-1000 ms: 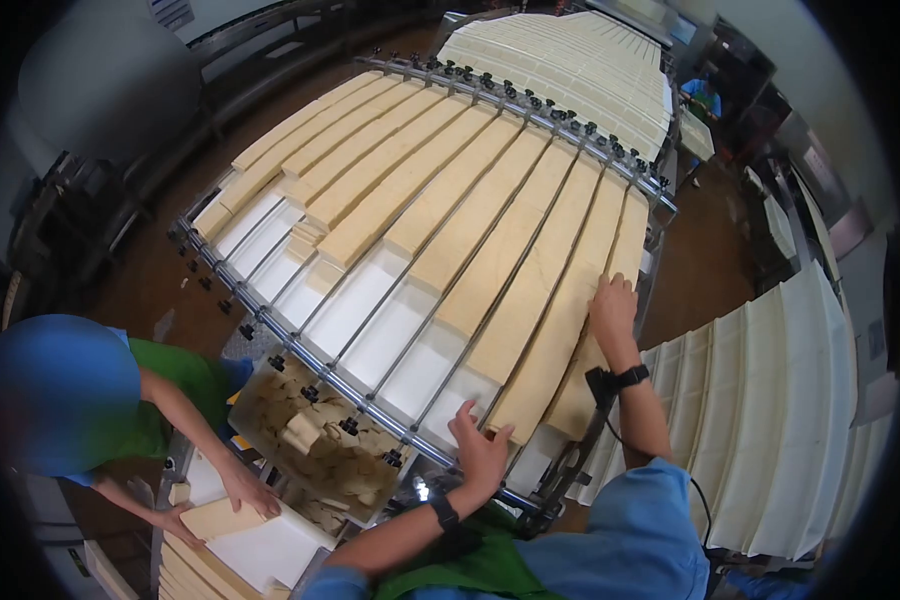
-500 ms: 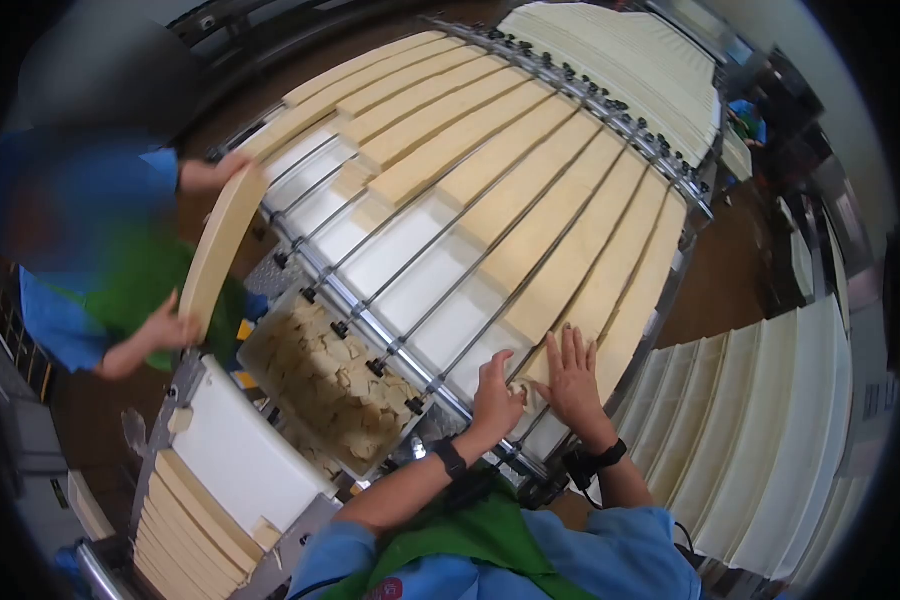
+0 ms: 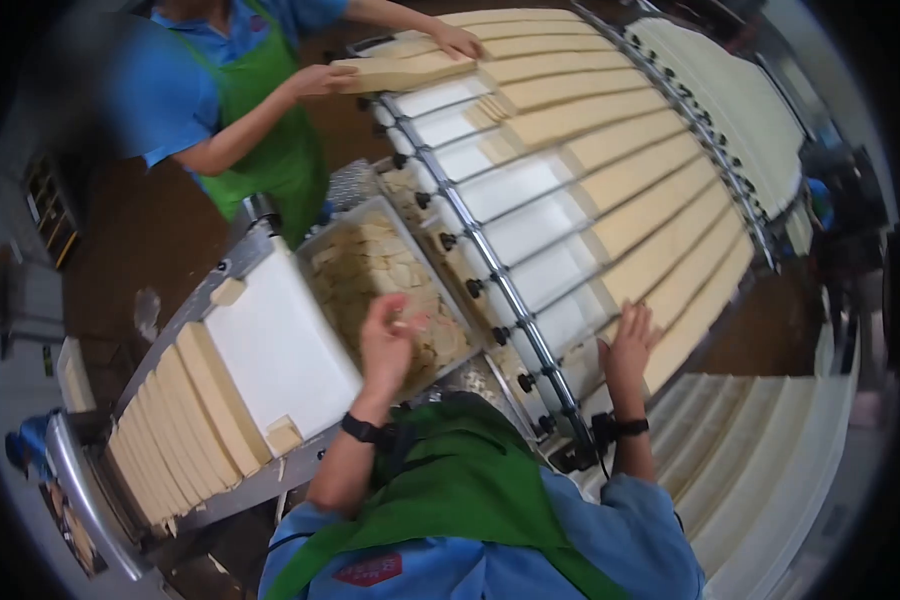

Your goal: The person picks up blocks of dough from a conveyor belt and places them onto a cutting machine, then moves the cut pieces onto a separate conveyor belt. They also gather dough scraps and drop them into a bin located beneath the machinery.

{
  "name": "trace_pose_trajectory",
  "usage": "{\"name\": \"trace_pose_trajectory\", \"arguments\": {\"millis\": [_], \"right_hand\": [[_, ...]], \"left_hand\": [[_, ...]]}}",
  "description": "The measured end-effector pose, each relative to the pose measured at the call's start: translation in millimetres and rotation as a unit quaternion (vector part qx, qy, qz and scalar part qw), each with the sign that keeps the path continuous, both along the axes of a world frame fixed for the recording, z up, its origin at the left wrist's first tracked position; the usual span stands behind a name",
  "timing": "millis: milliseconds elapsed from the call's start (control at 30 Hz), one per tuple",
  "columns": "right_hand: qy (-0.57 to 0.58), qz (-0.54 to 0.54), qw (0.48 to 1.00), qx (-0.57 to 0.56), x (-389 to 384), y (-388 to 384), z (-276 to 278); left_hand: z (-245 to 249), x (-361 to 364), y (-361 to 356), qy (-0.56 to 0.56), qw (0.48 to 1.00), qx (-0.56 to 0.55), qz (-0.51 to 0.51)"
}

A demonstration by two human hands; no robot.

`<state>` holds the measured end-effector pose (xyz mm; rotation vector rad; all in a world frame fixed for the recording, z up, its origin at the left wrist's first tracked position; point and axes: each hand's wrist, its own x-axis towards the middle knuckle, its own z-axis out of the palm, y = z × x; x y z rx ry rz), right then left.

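Observation:
Long pale dough strips lie in lanes between metal rods on a white conveyor belt. My right hand rests on the near end of a strip, its fingers apart. My left hand hangs over a bin of dough scraps, blurred, its fingers partly curled; whether anything is between them cannot be made out. A metal bar with black knobs crosses the belt's near end, between my two hands.
A co-worker at the upper left holds a dough strip at the belt's far side. Several cut strips lie on a lower-left conveyor. Ridged white trays stand at the right.
My left hand has moved left from the belt to over the scrap bin. My right hand stays at the strip's end. The view has turned, and the co-worker's strip now reaches the belt.

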<state>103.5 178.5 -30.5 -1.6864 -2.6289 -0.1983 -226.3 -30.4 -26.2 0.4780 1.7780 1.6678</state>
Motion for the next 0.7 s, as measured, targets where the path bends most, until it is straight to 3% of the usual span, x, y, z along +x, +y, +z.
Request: {"name": "trace_pose_trajectory", "arguments": {"millis": [67,133,233,300,433,533,600,700], "right_hand": [[-0.002,0.015,1.0,0.019,-1,0,-2],[-0.001,-0.003,1.0,0.002,-9,-8,15],[0.01,0.017,1.0,-0.007,-12,-17,36],[0.03,0.078,0.996,0.027,-14,-31,52],[0.156,-0.012,0.983,-0.101,-32,-64,19],[0.199,-0.045,0.974,-0.094,-39,-66,-11],[0.257,-0.106,0.94,-0.195,-24,-52,-24],[0.301,-0.125,0.938,-0.118,-29,-66,-4]], "left_hand": [[-10,-19,-16,0.232,0.964,-0.127,0.005],[-11,-21,-27,0.314,0.931,-0.186,0.03],[2,-23,-51,0.361,0.922,-0.142,-0.005],[5,-23,-69,0.245,0.961,-0.121,-0.031],[-1,-24,-107,0.112,0.99,-0.046,-0.069],[10,-29,-135,0.072,0.994,-0.031,-0.082],[13,-35,-157,0.07,0.995,-0.045,-0.058],[18,-41,-188,0.071,0.996,-0.059,-0.015]]}}
